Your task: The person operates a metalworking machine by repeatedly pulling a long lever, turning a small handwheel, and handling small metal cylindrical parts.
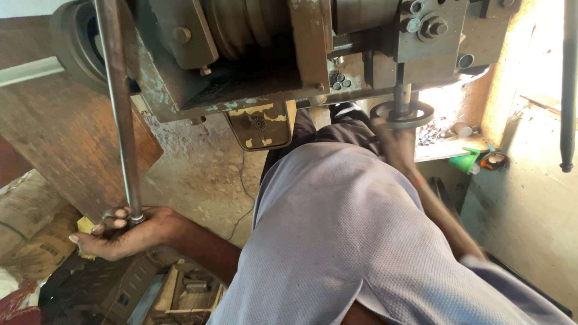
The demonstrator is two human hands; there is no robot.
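Observation:
My left hand (120, 232) is closed around the lower end of a long grey metal rod (117, 108) that rises up past the machine. My right hand (394, 144) reaches forward and grips a round metal handwheel (402, 114) on a short shaft under the machine's right side; the hand is blurred. A big worn metal machine (271, 54) with bolts and a grooved pulley fills the top of the head view. My torso in a light grey shirt covers the lower middle.
A brown wooden board (66, 144) leans at the left above sacks. Wooden scraps (180, 289) lie on the floor below. A sunlit ledge (457, 141) at the right holds small parts and a green object. Another dark rod (568, 84) hangs at the far right.

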